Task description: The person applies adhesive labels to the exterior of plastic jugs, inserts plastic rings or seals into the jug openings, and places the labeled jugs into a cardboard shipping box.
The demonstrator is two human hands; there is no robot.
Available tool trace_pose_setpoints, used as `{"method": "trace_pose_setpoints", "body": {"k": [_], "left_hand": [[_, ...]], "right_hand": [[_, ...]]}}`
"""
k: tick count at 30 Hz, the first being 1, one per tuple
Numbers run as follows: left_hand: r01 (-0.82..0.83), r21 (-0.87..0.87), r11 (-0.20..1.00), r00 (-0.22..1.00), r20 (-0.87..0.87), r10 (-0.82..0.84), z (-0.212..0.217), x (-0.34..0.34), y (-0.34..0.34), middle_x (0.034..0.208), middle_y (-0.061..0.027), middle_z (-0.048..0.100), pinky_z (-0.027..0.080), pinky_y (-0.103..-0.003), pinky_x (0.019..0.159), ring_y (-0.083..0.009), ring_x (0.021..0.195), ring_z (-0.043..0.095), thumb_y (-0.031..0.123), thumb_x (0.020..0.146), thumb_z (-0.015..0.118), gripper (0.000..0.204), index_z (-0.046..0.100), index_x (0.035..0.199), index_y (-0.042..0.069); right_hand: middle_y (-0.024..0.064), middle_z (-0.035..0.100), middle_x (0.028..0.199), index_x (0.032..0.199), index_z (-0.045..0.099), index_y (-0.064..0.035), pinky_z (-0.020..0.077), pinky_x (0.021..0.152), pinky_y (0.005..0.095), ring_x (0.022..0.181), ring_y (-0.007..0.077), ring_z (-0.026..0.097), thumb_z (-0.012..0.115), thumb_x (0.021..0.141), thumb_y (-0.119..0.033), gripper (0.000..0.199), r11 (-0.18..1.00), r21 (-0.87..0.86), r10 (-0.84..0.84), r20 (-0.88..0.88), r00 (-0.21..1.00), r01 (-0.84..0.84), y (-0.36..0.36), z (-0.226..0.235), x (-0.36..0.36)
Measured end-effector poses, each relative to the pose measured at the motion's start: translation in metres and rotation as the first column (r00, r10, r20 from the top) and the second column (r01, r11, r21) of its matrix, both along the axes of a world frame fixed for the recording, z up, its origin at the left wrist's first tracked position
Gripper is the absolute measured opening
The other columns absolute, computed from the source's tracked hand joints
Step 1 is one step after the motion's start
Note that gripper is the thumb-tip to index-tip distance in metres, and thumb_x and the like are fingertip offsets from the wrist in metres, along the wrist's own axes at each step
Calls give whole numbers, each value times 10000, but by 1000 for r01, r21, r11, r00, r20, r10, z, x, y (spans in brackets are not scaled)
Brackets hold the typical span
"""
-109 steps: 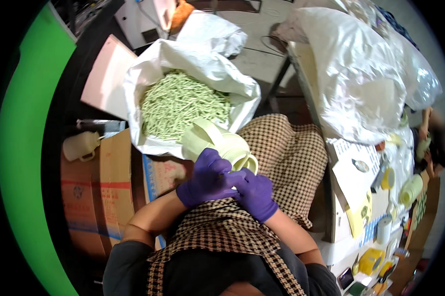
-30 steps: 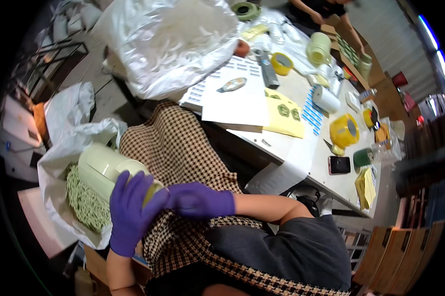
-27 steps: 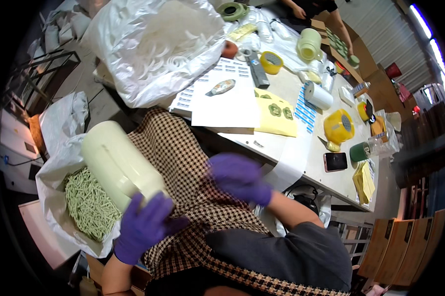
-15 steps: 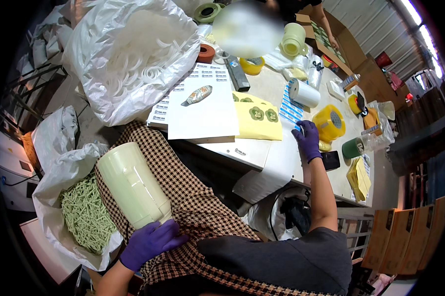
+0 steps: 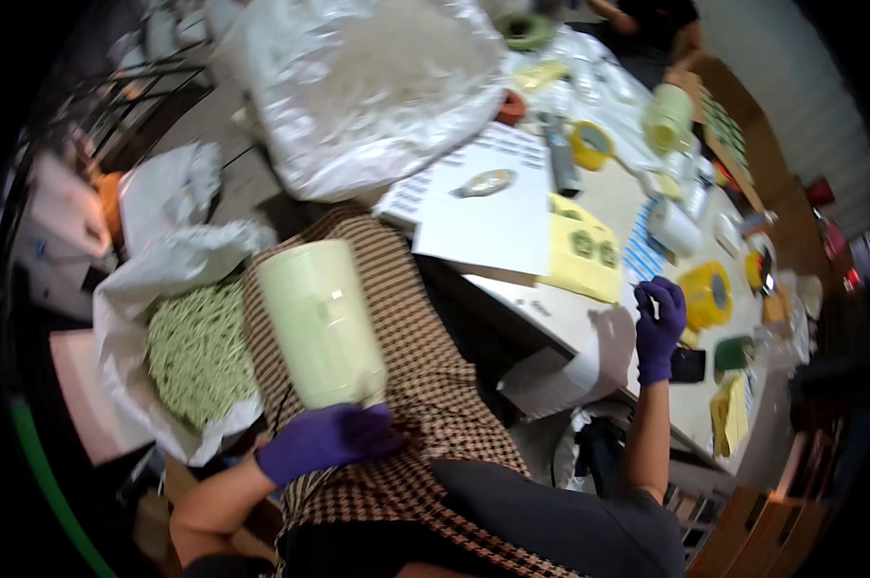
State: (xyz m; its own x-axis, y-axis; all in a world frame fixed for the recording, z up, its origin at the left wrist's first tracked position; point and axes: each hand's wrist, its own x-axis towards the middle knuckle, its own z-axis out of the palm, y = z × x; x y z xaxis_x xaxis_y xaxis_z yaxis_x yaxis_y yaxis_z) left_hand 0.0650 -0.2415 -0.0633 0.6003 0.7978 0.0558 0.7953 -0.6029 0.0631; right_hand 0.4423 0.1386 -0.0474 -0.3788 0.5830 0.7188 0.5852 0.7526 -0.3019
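Note:
A pale green, glossy plastic cylindrical container (image 5: 315, 323) lies tilted across my lap, on the checked apron (image 5: 406, 356). My left hand (image 5: 334, 443), in a purple glove, grips it at its near end; part of the fingers is hidden. My right hand (image 5: 659, 328), also gloved in purple, is raised at the table edge with thumb and fingertips pinched together. Anything between those fingertips is too small and blurred to make out. Close beyond that hand are a blue-and-white sticker sheet (image 5: 644, 241) and a yellow tape roll (image 5: 707, 296).
A white bag of pale green strips (image 5: 199, 352) stands at my left; a big plastic bag of translucent rings (image 5: 377, 87) is behind it. White sheets (image 5: 488, 222) and yellow sticker sheets (image 5: 584, 255) lie on the table (image 5: 551, 313). Another person (image 5: 647, 29) sits across, beside a cardboard box (image 5: 758, 144).
My right hand has lifted off the sticker sheet, its fingers now pinched. The view has turned, shifting the scene rightward. The container stays in my left hand, slightly more upright.

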Motion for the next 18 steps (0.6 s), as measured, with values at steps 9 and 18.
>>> {"method": "trace_pose_setpoints", "body": {"k": [9,18], "left_hand": [[-14,406,914,993,-103,61,-45,12,-4,1233,-17,620,422,-314,1049,-185,1226,549,169,970,545,486,519,1445,268],[-42,315,948,999,37,32,-33,8,-5,1255,-70,661,451,-323,1143,-208,1265,598,93,905,645,312,639,1205,8]], "right_hand": [[97,711,861,1002,717,35,521,740,296,786,144,651,670,943,-127,179,277,-647,722,-348,598,-710,-94,53,-273],[101,712,829,974,724,-6,521,735,322,750,166,646,660,967,-216,219,192,-802,802,-204,561,-566,-106,42,-353]]}}
